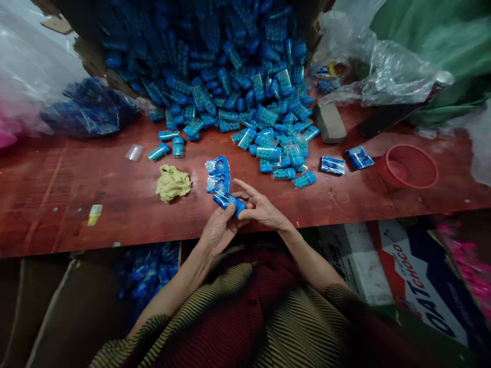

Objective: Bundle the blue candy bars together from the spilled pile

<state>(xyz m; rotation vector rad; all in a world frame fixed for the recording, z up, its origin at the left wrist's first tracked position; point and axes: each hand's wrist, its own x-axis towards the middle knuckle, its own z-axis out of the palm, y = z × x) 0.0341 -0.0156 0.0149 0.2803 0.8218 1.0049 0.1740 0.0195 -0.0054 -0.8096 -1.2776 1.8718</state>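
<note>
My left hand (218,230) and my right hand (258,207) meet at the front edge of a red-brown table (76,189). Together they hold a small blue capsule-shaped container in a clear sleeve (230,203). The left fingers curl round it; the right pinches its end with the other fingers spread. Just beyond lies a short stack of wrapped blue packets (218,175). A big heap of blue containers (245,87) spills from a cardboard box across the back of the table.
A yellow crumpled cloth (172,182) lies left of my hands. A red plastic basket (408,166), two wrapped packets (358,157), a grey block (329,121) and clear plastic bags (383,71) sit at the right. Cardboard boxes (422,281) stand under the table.
</note>
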